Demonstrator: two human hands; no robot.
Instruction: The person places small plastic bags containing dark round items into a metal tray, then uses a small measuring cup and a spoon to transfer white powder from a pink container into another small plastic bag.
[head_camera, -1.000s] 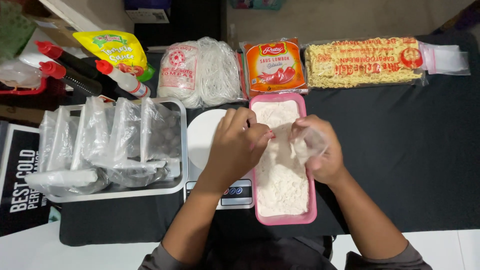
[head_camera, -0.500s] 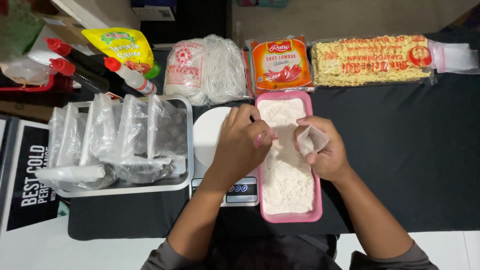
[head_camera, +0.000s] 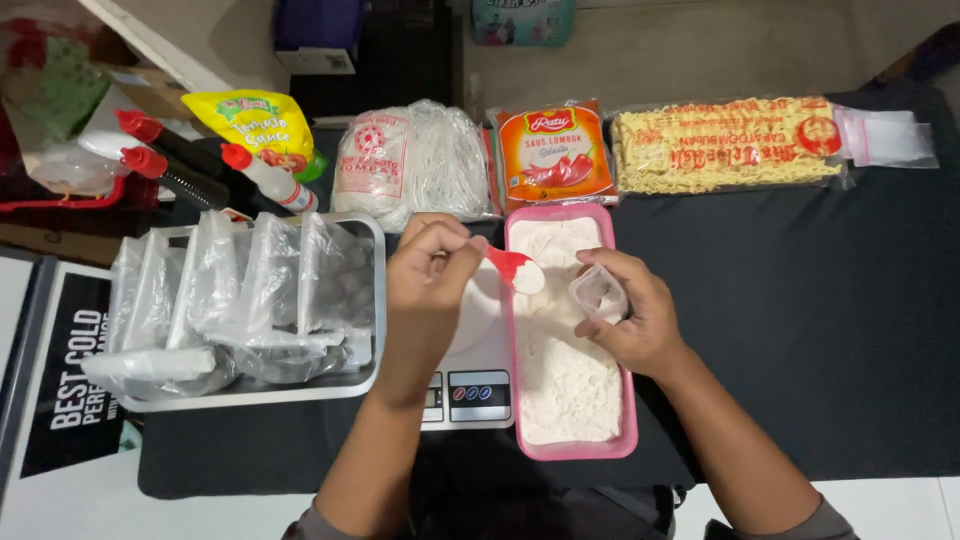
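My left hand (head_camera: 428, 275) holds a small red spoon (head_camera: 512, 266) heaped with white flour, its bowl over the left rim of a pink rectangular tub (head_camera: 628, 420) full of flour. My right hand (head_camera: 632, 315) grips a small clear plastic bag (head_camera: 598, 293), held open over the tub just right of the spoon. A white kitchen scale (head_camera: 468, 385) sits directly left of the tub, under my left hand.
A metal tray (head_camera: 370, 372) with several clear bags of dark balls stands at the left. Along the back lie sauce bottles (head_camera: 265, 172), a yellow sauce pouch (head_camera: 255, 122), white noodles (head_camera: 415, 160), an orange sauce packet (head_camera: 552, 150), yellow noodles (head_camera: 725, 142) and clear bags (head_camera: 888, 135).
My left hand has lifted out of the flour and drawn back left with a loaded red spoon. My right hand has turned the small bag's mouth towards the spoon.
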